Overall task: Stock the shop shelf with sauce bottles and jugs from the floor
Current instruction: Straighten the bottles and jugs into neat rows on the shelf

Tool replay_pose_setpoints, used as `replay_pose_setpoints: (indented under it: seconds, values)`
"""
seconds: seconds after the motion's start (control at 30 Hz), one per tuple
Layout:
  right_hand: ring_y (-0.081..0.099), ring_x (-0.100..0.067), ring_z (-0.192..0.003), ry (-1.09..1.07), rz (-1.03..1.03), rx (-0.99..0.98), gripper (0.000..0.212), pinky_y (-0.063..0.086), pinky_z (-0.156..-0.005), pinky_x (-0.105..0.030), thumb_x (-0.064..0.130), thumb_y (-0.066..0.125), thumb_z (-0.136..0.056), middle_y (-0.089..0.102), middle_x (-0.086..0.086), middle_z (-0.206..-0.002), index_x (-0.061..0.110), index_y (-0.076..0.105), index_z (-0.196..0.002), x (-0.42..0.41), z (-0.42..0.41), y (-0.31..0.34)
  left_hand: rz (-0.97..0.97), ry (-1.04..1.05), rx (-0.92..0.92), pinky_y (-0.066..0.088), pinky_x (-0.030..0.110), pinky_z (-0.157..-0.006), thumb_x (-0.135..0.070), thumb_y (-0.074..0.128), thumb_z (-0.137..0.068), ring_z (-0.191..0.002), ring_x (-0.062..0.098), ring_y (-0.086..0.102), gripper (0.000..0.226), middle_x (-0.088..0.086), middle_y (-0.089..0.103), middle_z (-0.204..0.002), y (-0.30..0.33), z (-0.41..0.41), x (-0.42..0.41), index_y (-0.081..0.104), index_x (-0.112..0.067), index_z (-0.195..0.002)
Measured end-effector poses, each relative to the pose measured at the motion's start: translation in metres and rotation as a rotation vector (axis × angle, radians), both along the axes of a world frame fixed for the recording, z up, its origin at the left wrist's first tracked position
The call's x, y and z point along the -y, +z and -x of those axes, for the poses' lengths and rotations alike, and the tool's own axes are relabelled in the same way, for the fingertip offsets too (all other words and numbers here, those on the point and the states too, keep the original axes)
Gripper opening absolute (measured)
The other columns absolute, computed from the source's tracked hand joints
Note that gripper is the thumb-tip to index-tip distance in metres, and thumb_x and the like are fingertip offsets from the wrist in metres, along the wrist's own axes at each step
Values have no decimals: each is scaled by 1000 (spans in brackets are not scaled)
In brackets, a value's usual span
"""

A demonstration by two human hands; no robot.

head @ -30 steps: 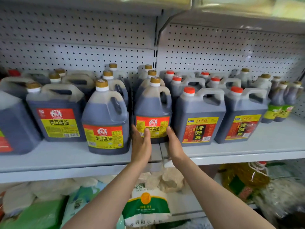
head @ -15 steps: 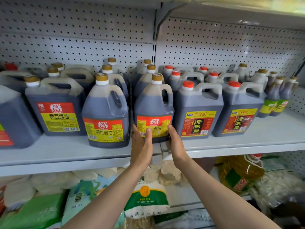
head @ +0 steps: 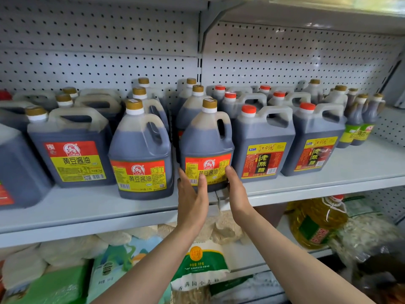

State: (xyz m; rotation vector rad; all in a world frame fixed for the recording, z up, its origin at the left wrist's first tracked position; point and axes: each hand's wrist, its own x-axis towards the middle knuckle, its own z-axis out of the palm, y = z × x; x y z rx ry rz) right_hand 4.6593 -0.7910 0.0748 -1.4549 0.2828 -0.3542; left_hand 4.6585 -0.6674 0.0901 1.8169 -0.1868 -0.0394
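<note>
Little is being moved since earlier: soy sauce jug (head: 206, 148) is still being pressed between straight-fingered left hand (head: 192, 196) and right hand (head: 237, 191), on shelf (head: 328, 174). Neighbouring jugs are already being displayed; floor stock is unseen.

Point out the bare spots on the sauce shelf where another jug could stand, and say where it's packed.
Bare shelf lies in front of the two red-capped vinegar jugs, out to the right edge. A shallower strip runs before the gold-capped jugs on the left. The rows behind are packed; both hands bracket the middle soy jug.
</note>
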Motion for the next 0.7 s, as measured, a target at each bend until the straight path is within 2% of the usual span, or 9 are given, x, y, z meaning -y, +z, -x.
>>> replay_pose_setpoints:
  seconds: [0.07,0.2,0.3,0.4,0.53,0.63,0.7]
  values:
    - [52,-1,-127,-17,11,-3,67,35,-115,-38,73,49,-85,60,19,-135,37,51,-142,-3,1,2,5,-10,1,16,42,-123,-66,28,-97,-153,9,4,80,-16,-2,-165,-1,0,0,-12,-33,-157]
    - [58,4,-117,-57,27,-3,41,40,-104,-30,58,45,-99,67,22,-123,38,58,-132,-8,4,5,4,-24,17,14,41,-124,-66,29,-96,-153,9,2,81,-15,-2,-165,-3,-2,-4,-12,-32,-157]
    - [58,3,-118,-68,35,-6,47,40,-104,-29,62,44,-97,66,19,-126,36,56,-135,-14,6,5,13,-32,29,15,41,-124,-67,28,-95,-153,9,5,81,-14,1,-166,-4,-3,-7,-11,-32,-157]
    - [58,6,-117,-87,41,-1,44,41,-102,-25,57,44,-100,65,18,-128,34,56,-136,-17,9,6,14,-39,38,13,37,-124,-63,29,-97,-153,9,5,80,-13,2,-166,-2,-3,-10,-10,-29,-158]
    - [54,3,-125,-90,55,-38,49,36,-113,-31,60,45,-98,63,18,-131,32,58,-137,-14,15,14,42,-62,23,10,33,-123,-59,28,-100,-152,6,2,74,-14,0,-166,7,2,-18,-6,-30,-158]
    - [58,-7,-119,-225,210,-4,40,41,-103,-29,52,45,-101,67,12,-125,26,67,-122,-18,33,43,86,-90,136,8,33,-124,-64,25,-94,-150,-1,-1,77,-17,-2,-165,31,12,-29,-1,-32,-159]
    - [64,-16,-108,-382,332,91,37,48,-94,-33,48,47,-102,73,7,-109,20,72,-105,-18,43,77,127,-83,265,8,21,-121,-60,26,-94,-147,-6,5,74,-18,6,-164,58,10,-36,8,-30,-159]
